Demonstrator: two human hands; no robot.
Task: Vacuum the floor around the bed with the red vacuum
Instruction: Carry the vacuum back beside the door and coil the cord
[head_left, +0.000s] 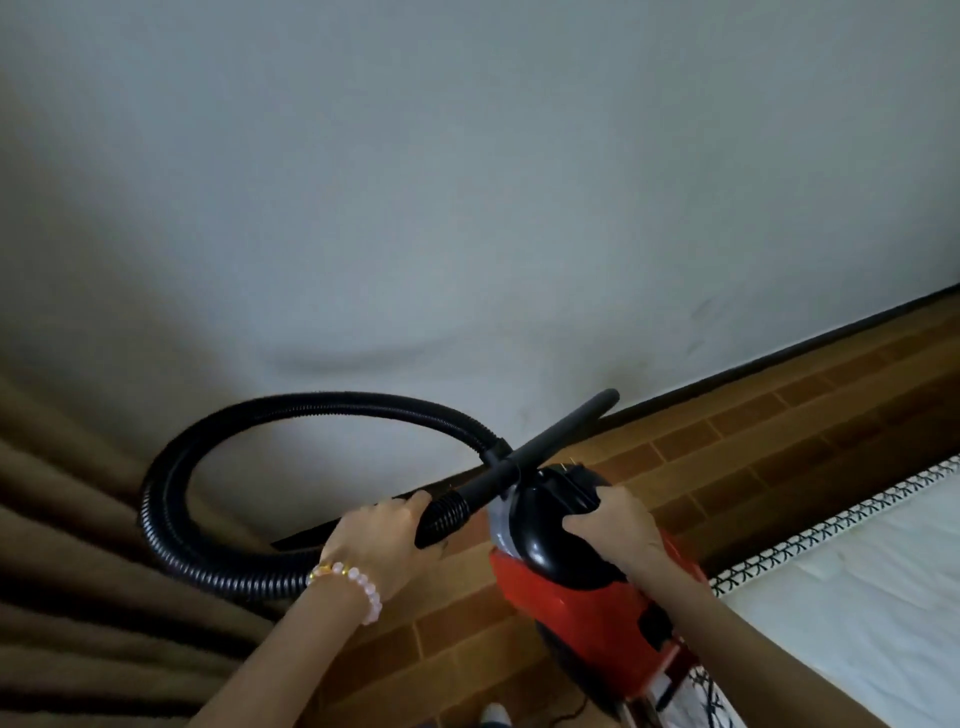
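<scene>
A brown curtain (62, 597) hangs in folds at the far left, against a white wall (467, 208). In front of it the vacuum's black ribbed hose (156, 499) curls in one wide loop. The person's left hand (384, 540), with a bracelet of pale pink beads (358, 592) on the wrist, grasps the hose at its ribbed end cuff, fingers curled round it. From there a rigid black wand (550, 441) slants up to the right, its tip near the dark baseboard (779, 338).

Just right of the left hand is the red vacuum (587, 608), a small canister with a glossy black top, seen over the brick-patterned floor (753, 447) between the wall and the bed. Whether it rests on the floor or is lifted cannot be told. The right hand (613, 525) clasps the black top of the canister, fingers wrapped over it. At the far right lies the bed (857, 597), its white mattress edged with black-and-white patterned trim.
</scene>
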